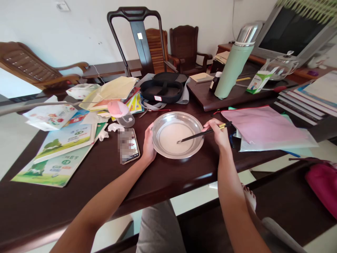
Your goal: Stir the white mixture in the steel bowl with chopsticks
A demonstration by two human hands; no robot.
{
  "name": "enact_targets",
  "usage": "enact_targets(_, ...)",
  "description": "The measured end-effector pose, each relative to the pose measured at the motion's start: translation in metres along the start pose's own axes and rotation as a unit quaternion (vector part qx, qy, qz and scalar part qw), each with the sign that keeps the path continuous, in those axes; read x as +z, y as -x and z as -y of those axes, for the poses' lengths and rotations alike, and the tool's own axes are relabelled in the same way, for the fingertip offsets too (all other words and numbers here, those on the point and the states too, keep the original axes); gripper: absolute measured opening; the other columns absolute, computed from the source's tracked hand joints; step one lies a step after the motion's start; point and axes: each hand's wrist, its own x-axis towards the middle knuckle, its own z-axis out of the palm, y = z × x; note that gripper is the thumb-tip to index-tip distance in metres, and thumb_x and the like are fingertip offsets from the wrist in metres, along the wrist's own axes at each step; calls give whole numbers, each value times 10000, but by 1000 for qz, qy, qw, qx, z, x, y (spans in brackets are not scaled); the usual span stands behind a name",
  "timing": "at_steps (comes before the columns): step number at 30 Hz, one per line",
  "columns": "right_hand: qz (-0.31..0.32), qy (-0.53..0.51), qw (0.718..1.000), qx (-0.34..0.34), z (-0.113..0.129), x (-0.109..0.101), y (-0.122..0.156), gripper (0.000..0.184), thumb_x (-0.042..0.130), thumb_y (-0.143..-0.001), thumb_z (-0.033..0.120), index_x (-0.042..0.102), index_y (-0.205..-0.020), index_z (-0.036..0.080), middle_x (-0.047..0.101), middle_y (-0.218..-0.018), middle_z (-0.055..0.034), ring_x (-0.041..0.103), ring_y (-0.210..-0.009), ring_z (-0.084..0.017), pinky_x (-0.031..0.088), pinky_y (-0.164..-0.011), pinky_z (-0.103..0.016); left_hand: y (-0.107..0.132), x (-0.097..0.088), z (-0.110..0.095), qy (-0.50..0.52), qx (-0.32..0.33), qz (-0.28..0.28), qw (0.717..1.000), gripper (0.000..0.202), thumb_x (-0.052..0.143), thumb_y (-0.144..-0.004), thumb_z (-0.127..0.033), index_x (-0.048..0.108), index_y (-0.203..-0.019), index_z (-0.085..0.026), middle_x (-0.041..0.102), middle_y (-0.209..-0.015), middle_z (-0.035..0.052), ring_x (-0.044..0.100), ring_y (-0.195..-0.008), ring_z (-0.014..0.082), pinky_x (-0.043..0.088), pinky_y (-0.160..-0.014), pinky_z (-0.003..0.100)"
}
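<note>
A shallow round metal bowl (196,127) sits on the dark wooden table (168,175) and holds a thin white liquid. My left hand (149,146) curls against the bowl's left rim, steadying it. My right hand (218,133) is closed on a pair of dark chopsticks (201,134) with yellow tops. Their tips rest in the white liquid near the bowl's middle.
A phone (128,146) lies just left of my left hand. Books and papers (63,147) cover the table's left side. A pink folder (260,128) lies to the right, a green flask (233,66) and a black case (163,89) stand behind. Chairs line the wall.
</note>
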Motion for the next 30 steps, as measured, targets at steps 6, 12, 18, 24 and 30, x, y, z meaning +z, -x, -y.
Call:
enact_targets(6, 1, 23, 1000, -20, 3, 2, 0, 588, 775, -879, 852, 813, -762, 277, 839, -735, -25, 831, -760, -263, 669, -822, -411, -1, -1, 1, -1, 3, 3, 1000, 656, 830, -892, -791, 762, -1302, -283, 718, -1583, 113, 625, -1537, 363, 511, -1297, 500)
enact_targets(12, 25, -2, 1000, 10, 5, 2, 1, 607, 779, -865, 864, 798, -750, 269, 786, -629, -13, 801, -644, -256, 652, -723, -394, -1, -1, 0, -5, -3, 6, 1000, 697, 821, -891, -803, 740, -1339, -276, 701, -1601, 121, 605, -1558, 365, 499, -1310, 510)
enact_targets(18, -22, 14, 1000, -8, 3, 2, -1, 581, 782, -869, 845, 789, -753, 275, 809, -683, -14, 824, -728, -266, 662, -814, -415, 0, 0, -1, 0, -4, 4, 1000, 681, 835, -878, -800, 749, -1313, -283, 716, -1582, 114, 614, -1550, 366, 503, -1308, 506)
enact_targets(24, 16, 10, 1000, 12, 2, 3, 1, 582, 764, -883, 840, 758, -743, 275, 773, -633, -13, 790, -654, -259, 650, -731, -405, 0, 0, -1, -4, -5, 3, 1000, 612, 800, -935, -755, 749, -1320, -283, 720, -1575, 113, 606, -1562, 354, 496, -1313, 500)
enact_targets(30, -25, 17, 999, -11, 3, 4, 0, 589, 757, -890, 847, 768, -738, 278, 783, -650, -12, 801, -695, -259, 662, -808, -420, 0, 0, -2, -3, 2, 8, 1000, 669, 825, -897, -787, 743, -1328, -282, 724, -1564, 114, 606, -1555, 357, 495, -1310, 500)
